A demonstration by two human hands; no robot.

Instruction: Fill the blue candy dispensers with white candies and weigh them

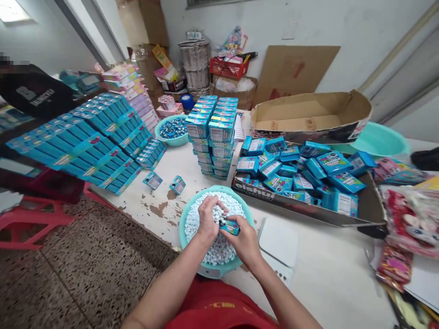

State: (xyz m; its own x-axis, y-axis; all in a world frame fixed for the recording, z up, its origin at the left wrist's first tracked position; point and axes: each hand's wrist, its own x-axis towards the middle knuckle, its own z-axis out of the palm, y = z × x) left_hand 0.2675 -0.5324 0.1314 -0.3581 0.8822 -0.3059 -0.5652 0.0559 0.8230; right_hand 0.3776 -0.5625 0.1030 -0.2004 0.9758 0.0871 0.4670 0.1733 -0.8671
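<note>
A turquoise basin (182, 228) full of small white candies (219, 256) stands at the table's front edge. Over it, my right hand (246, 240) grips a small blue box (230, 227), tilted with its open end towards my left hand. Curled into a cup, my left hand (207, 219) holds some white candies (217, 214) right at the box's opening. Part of the opening is hidden by the fingers. Beyond the basin, two small blue boxes (177, 185) stand apart on the worn tabletop.
Stacked blue cartons (211, 137) rise behind the basin, and a long pile of blue cartons (92, 141) fills the left side. A cardboard tray (274, 201) of blue boxes lies right, near a white scale (279, 242). A person in a black top (37, 93) is far left.
</note>
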